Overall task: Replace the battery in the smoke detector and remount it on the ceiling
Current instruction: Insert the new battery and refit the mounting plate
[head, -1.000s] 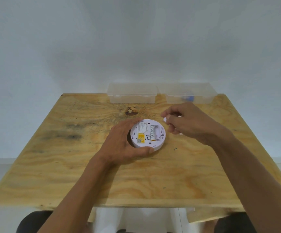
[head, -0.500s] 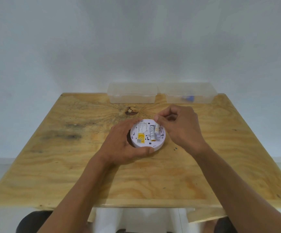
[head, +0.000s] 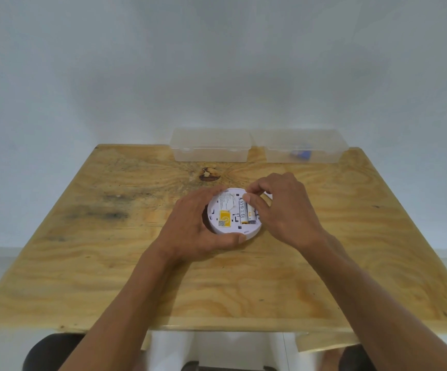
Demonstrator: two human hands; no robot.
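Note:
A round white smoke detector lies back side up in the middle of the wooden table, showing a yellow label and an open battery bay. My left hand grips its left rim, thumb along the near edge. One battery lies in the bay. My right hand hovers over the right side of the bay and pinches a second battery between thumb and forefinger, pressing it down beside the first. Part of that battery is hidden under the fingers.
Two clear plastic boxes stand at the table's far edge: the left box looks empty, the right box holds a small blue item. A dark knot marks the wood behind the detector. A white wall rises behind the table.
My right hand has moved left from beside the detector onto the battery bay, bringing the pinched battery down next to the one in place. My left hand has kept its hold.

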